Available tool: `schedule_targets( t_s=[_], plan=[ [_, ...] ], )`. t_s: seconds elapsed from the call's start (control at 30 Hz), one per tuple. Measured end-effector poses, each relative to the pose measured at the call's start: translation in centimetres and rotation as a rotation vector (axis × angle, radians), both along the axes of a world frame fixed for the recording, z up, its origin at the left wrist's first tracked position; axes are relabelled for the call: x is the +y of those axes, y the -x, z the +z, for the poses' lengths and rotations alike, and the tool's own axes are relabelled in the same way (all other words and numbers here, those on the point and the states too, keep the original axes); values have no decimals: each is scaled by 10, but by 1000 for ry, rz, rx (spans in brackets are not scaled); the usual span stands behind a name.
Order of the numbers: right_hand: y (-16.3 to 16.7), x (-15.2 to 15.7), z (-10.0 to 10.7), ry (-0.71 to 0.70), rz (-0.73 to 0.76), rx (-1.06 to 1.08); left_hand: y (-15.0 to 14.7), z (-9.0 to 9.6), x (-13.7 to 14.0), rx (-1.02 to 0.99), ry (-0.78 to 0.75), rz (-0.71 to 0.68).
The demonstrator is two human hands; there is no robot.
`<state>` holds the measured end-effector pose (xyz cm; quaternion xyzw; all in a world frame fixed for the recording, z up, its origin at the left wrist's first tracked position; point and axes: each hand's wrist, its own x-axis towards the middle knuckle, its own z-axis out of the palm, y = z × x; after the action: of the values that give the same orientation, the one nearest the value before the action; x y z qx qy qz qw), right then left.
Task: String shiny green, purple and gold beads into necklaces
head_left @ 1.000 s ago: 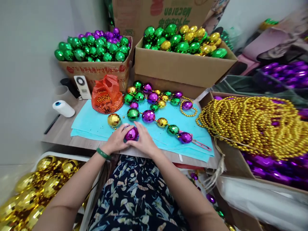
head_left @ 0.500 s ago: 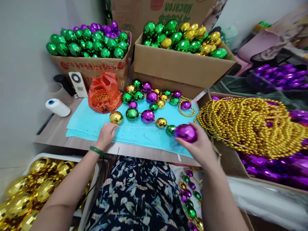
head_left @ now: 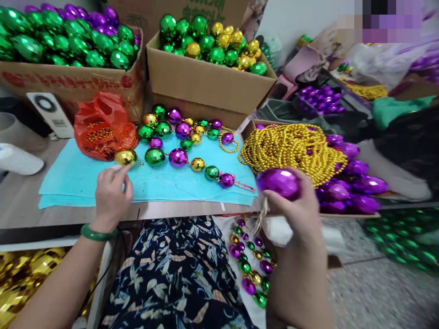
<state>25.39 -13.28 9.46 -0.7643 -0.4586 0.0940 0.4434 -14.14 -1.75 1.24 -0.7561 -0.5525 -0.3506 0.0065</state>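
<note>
In my right hand [head_left: 305, 205] is a large faceted purple bead [head_left: 280, 183], gripped between thumb and fingers just past the table's right front corner. My left hand [head_left: 114, 194] is over the left of the turquoise cloth [head_left: 61, 176], fingers curled, fingertips against the near side of a large gold bead [head_left: 126, 157]. Whatever they pinch is hidden. A tiny gold bead [head_left: 141, 163] lies beside them. Rightward runs a row of strung beads: a green bead [head_left: 155, 157], a purple bead [head_left: 178, 157], then smaller ones. A pink tool [head_left: 245, 185] lies at its right end.
Behind stand boxes of green and purple beads [head_left: 72, 75] and green and gold beads [head_left: 212, 77]. An orange bag [head_left: 103, 132] sits on the cloth. Gold bead chains [head_left: 291, 151] top a right-hand box. A thread spool [head_left: 20, 159] lies left; a finished-looking strand [head_left: 245, 267] hangs below.
The view has swung to the right. My right hand has carried the purple bead away from the row, uncovering a smaller purple bead and the pink tool. My left hand has moved up to the gold bead.
</note>
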Motion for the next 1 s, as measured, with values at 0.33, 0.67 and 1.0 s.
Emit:
schedule_targets(
  t_s=[0.33, 0.67, 1.0],
  plan=[
    [77, 40, 13, -31, 705, 147, -141, 40, -18, -1130, 1013, -864],
    [72, 65, -38, 141, 599, -40, -26, 56, -1, -1079, 748, -228],
    [125, 69, -89, 117, 471, -341, -5, 67, -11, -976, 487, -57]
  ],
)
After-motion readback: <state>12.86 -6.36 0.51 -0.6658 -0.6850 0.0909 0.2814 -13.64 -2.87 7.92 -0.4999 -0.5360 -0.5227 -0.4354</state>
